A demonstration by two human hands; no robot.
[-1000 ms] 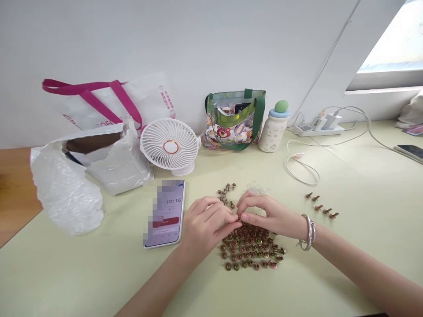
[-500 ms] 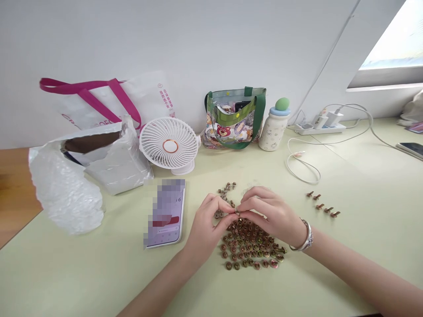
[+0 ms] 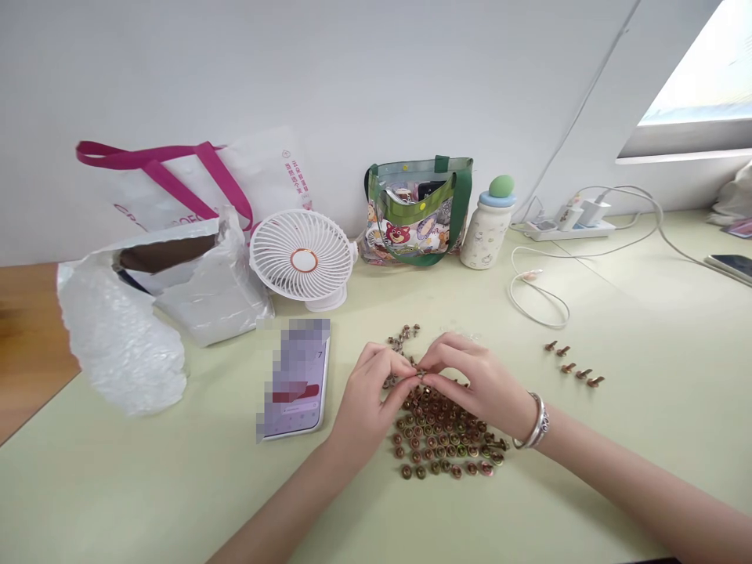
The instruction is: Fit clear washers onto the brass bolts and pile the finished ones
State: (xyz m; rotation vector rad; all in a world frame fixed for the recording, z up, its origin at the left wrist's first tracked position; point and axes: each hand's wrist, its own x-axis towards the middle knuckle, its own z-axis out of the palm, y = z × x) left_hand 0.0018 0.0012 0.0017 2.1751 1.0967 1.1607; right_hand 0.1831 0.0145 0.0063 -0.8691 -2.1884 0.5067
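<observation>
Over a pale green desk (image 3: pixel 146 493), left hand (image 3: pixel 367 411) and right hand (image 3: pixel 479 384) pinch one small bolt (image 3: pixel 421 375) between fingers (image 3: pixel 407 368).

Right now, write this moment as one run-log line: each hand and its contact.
left hand: small bolt | right hand: same bolt | below: bolt cluster

**Small metal bolts (image 3: pixel 440 442)**, 6 o'clock: mottled bronze, gold and copper-red.
**Round ribbed plastic fan (image 3: pixel 304 260)**, 11 o'clock: white, orange-ringed hub.
**Clear green-trimmed tote bag (image 3: pixel 399 235)**, 12 o'clock: multicoloured cartoon print, red bear.
**White paper bag (image 3: pixel 262 176)**, 11 o'clock: magenta straps.
**Desk (image 3: pixel 117 486)**: pale green.
</observation>
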